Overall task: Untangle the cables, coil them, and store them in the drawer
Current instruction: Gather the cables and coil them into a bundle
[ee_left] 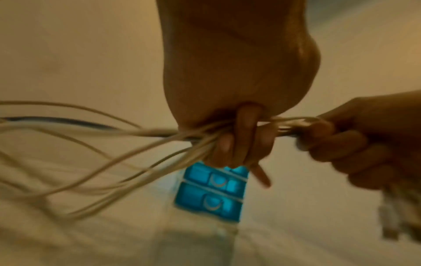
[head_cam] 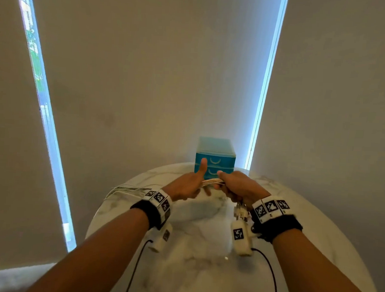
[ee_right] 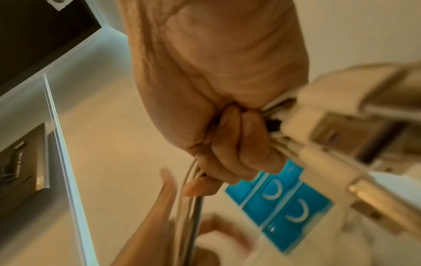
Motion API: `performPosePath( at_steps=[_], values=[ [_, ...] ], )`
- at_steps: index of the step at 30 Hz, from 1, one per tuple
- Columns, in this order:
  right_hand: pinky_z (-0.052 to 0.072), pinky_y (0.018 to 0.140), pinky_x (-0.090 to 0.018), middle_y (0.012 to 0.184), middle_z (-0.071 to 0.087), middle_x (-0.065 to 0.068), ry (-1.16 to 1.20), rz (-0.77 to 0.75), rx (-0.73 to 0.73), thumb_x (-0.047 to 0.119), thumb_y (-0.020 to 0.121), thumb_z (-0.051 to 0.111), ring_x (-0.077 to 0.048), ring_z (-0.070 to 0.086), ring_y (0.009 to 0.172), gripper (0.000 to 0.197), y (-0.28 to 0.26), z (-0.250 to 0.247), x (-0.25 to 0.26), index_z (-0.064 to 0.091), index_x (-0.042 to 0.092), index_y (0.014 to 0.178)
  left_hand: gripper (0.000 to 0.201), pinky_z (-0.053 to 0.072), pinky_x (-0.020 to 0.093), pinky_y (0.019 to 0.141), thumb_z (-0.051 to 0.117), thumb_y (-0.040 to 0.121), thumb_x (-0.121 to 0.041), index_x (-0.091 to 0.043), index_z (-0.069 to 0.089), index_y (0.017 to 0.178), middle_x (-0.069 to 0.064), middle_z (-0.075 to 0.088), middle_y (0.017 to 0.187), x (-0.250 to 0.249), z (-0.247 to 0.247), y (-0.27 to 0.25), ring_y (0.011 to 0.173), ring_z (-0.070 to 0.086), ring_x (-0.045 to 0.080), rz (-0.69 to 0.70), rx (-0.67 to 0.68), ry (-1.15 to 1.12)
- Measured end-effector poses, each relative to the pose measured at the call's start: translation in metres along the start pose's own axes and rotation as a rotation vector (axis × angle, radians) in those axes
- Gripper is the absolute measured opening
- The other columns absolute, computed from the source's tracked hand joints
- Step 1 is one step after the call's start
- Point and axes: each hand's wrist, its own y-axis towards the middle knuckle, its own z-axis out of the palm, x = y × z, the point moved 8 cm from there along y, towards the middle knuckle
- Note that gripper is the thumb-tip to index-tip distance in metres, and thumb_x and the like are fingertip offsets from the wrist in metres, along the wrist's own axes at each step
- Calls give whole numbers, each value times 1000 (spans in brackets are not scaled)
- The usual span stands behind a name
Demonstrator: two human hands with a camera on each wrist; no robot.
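A bundle of white cables [head_cam: 212, 181] runs between my two hands above the round marble table [head_cam: 203, 269]. My left hand [head_cam: 189, 186] has its fingers curled round the bundle and its thumb pointing up. From there the loose strands [ee_left: 91, 144] fan out to the left over the table. My right hand [head_cam: 236, 186] grips the other end in a fist, and the white plugs [head_cam: 241, 212] hang below it, blurred and close in the right wrist view [ee_right: 341, 135]. The blue drawer unit [head_cam: 215, 158] stands just behind the hands with both drawers closed.
The drawer unit stands at the table's far edge against drawn beige blinds, with bright window strips [head_cam: 263, 93] on both sides. Black leads [head_cam: 271, 277] from the wrist cameras hang over the near table. A dark panel [ee_right: 34, 36] shows at upper left in the right wrist view.
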Motion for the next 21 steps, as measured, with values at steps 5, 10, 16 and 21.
performPosePath(
  at_steps=[5,10,16,21],
  values=[
    [37,48,-21,57,50,4,-33,22,-31,46,112,47,-11,39,50,48,-2,-7,-13,74,10,94,75,44,32,64,30,101,-81,-20,62,74,-2,55,64,29,-22,6,58,48,16,-39,26,174],
    [39,50,-19,59,57,6,-136,-50,39,49,113,42,-11,40,55,51,-8,-1,-4,76,15,95,57,41,30,62,47,107,-55,-19,60,64,-1,57,62,54,-92,3,56,51,19,-108,-183,542],
    [29,45,-23,63,35,5,152,-51,423,78,102,27,-10,27,51,79,-27,70,-11,77,18,108,51,35,31,53,45,97,-46,-14,48,58,3,52,54,34,-116,2,51,49,24,-60,-516,661],
    [19,43,-22,64,26,4,972,-270,271,52,111,44,-5,21,44,47,-27,49,9,70,14,102,52,39,36,59,43,104,-42,-15,52,62,8,57,60,28,-89,5,61,54,29,-42,-532,351]
  ],
)
